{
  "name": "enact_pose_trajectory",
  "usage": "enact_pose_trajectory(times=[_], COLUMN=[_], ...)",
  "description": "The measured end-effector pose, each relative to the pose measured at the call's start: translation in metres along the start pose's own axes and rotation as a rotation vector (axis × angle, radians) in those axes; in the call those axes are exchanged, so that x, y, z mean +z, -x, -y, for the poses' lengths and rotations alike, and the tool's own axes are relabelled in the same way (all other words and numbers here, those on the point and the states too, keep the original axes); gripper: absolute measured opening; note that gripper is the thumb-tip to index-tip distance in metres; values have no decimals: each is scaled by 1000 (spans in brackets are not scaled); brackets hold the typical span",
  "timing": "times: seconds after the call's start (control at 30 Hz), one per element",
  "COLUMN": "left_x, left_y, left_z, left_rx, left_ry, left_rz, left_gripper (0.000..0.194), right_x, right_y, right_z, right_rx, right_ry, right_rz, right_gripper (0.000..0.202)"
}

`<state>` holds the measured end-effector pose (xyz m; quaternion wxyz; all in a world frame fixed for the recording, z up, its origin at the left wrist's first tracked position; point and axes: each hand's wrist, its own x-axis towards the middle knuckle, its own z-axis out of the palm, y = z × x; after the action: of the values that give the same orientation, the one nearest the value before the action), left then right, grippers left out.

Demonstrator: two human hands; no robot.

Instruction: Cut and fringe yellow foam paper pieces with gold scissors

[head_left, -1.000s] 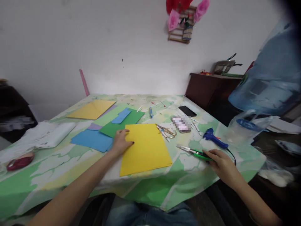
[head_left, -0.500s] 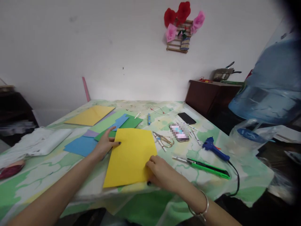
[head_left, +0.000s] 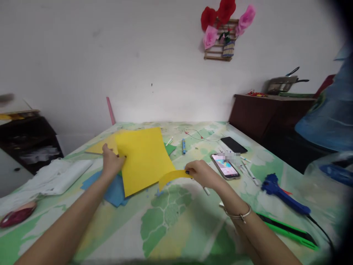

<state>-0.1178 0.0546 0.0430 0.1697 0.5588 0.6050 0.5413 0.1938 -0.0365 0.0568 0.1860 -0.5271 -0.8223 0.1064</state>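
My left hand [head_left: 111, 162] grips a large yellow sheet [head_left: 143, 158] by its left edge, with the thumb over the front. The sheet is raised and tilted above the table, covering part of the coloured papers behind it. Between the closed fingertips of my right hand [head_left: 202, 173] is a narrow yellow strip [head_left: 172, 175], which bends downward at its far end. The strip overlaps the sheet's lower right corner in view; I cannot tell whether they touch. Blue paper [head_left: 114, 191] lies beneath my left forearm. A green utility knife [head_left: 289, 231] lies partly hidden behind my right forearm.
A phone with a lit screen [head_left: 226, 166] and a dark phone [head_left: 234, 144] lie on the right. Beyond them are a blue glue gun [head_left: 285, 195] with its cord and a large water bottle [head_left: 328, 114]. A white bundle [head_left: 46, 180] rests at the left.
My left hand has carried the yellow sheet up and left. My right hand has moved right, away from the sheet's edge, and now holds a yellow strip. The view has shifted slightly.
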Motion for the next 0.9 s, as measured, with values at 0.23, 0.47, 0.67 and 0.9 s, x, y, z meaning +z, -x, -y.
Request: enact_pose_trajectory(times=[0.23,0.47,0.67,0.9], left_x=[54,67,72,84], left_y=[57,84,89,101], left_z=[-29,-35,-24,-37], left_rx=[393,163,-471,-446], left_ry=[-94,-93,363,535], left_rz=[666,1002,865,757], left_gripper=[43,16,24,23], right_x=[18,16,35,68], right_y=[-12,-5,-10,-6], right_z=[-12,-22,-23,12], right_rx=[21,37,337,289], right_ry=[-63,-193,-813,-1116], right_rz=[-17,-201,-342,-69], right_gripper=[27,28,27,9])
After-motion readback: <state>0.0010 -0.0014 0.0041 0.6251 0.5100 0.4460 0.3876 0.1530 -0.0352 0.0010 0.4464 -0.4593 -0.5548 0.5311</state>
